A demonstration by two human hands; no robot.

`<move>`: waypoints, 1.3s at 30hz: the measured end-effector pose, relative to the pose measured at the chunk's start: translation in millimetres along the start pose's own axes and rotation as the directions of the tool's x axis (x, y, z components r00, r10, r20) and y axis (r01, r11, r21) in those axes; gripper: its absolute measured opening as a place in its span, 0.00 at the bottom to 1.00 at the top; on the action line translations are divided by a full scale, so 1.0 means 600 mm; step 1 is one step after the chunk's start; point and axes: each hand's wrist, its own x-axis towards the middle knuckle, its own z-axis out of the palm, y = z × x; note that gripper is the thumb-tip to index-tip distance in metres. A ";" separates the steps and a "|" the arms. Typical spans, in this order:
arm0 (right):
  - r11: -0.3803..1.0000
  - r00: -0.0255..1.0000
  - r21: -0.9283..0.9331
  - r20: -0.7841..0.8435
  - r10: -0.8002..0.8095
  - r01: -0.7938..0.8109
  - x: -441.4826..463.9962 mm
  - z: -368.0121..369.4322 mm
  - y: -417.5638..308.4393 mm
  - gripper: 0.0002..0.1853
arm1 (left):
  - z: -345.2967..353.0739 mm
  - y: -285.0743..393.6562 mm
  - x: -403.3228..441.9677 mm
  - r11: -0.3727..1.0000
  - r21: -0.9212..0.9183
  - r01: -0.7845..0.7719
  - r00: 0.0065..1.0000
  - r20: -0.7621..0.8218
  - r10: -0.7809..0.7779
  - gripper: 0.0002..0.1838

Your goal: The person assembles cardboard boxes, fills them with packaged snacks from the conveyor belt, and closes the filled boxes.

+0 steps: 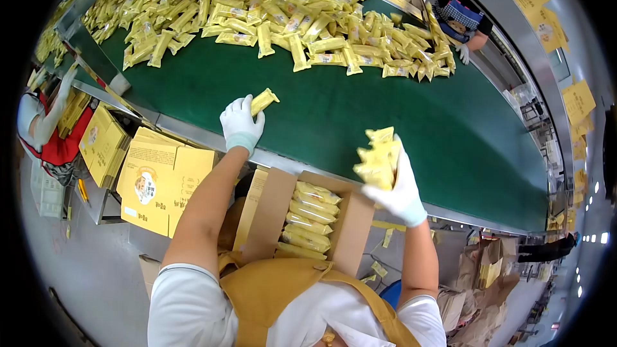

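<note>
My left hand (242, 123), in a white glove, grips one yellow wrapped snack packet (263, 101) over the near side of the green conveyor belt (308, 106). In my gloved right hand (402, 186) is a stack of several yellow snack packets (379, 159), held together above the belt's near edge. Between my forearms, close to my body, an open cardboard box (355, 222) holds a row of yellow packets (312, 218). Farther back on the belt lies a large heap of the same packets (257, 19).
Flattened yellow cartons (160, 183) stand at left, beside a person with red clothing (64, 132). Across the belt, a co-worker in a checked apron (459, 16) rests a gloved hand on the edge. Brown cartons (482, 270) lie at lower right.
</note>
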 end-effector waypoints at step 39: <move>0.813 0.980 -0.547 -0.093 0.177 -0.199 -0.052 0.129 0.102 0.18 | -0.027 -0.018 -0.059 0.949 -0.299 0.102 0.947 -0.264 -0.185 0.33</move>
